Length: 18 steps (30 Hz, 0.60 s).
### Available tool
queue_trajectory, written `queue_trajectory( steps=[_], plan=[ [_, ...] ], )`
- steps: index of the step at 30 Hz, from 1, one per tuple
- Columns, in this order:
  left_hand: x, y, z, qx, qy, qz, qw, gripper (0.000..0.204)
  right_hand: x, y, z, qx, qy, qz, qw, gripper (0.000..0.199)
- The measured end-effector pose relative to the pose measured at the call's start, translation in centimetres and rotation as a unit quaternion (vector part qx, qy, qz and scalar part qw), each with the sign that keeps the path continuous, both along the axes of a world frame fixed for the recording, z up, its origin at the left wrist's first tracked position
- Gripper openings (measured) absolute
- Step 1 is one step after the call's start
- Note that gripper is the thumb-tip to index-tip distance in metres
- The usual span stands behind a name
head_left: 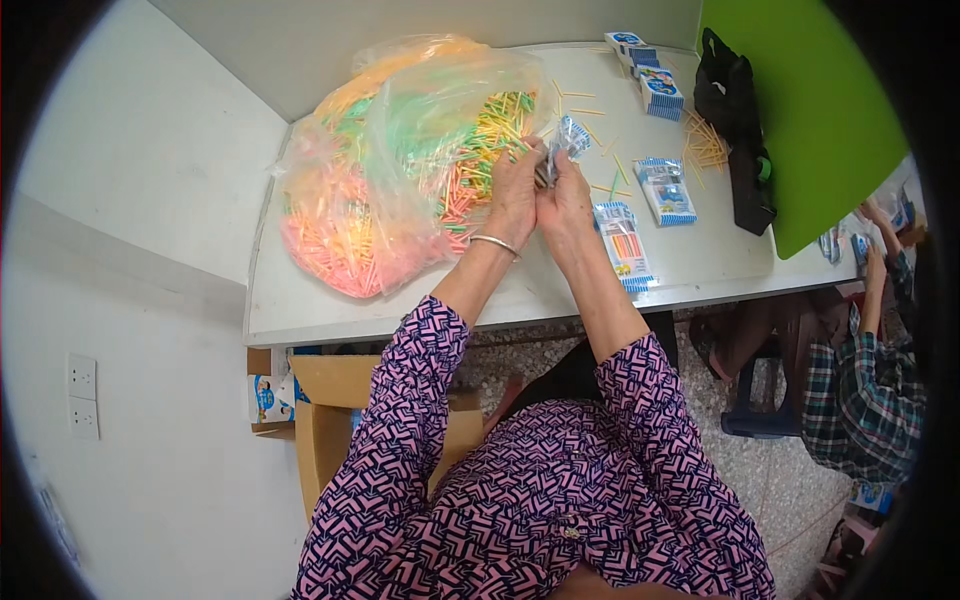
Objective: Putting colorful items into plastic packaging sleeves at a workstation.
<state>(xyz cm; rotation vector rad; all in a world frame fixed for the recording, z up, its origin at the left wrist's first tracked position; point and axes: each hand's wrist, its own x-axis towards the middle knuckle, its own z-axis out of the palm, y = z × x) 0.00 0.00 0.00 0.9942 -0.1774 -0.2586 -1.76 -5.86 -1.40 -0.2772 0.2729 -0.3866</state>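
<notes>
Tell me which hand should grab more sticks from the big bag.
Left, probably. The left hand lies right beside the big bag of coloured sticks, while the right hand is farther off and grips the small packet.

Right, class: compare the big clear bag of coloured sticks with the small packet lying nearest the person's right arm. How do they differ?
The big clear bag is bulky and heaped; the small packet is slim and lies flat. The big clear bag holds a loose jumble of pink, green, yellow and orange sticks; the small packet holds a few, side by side. The big clear bag is plain; the small packet has blue and white printing. Both rest on the white table.
</notes>
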Motion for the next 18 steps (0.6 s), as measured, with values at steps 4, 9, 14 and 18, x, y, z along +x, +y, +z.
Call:
queue_trajectory(
  steps=[4, 9, 14, 18],
  plan=[
    [0.1, 0.0, 0.8, -0.091, 0.045, -0.043, 0.994, 0.019, 0.0, -0.2, 0.8, -0.039, -0.015, -0.028, 0.999, 0.02],
    [1.6, 2.0, 2.1, -0.123, 0.105, -0.027, 0.986, 0.017, -2.0, -1.4, 3.7, -0.21, -0.001, -0.064, 0.976, 0.013],
    [2.9, 4.7, 5.8, -0.175, 0.06, -0.035, 0.982, 0.015, -6.1, -4.0, 5.2, -0.417, 0.019, 0.046, 0.907, 0.014],
    [1.5, 4.4, 8.8, -0.198, 0.029, -0.066, 0.978, 0.016, -8.3, -5.3, 5.0, -0.505, 0.013, 0.161, 0.848, 0.017]
  ],
)
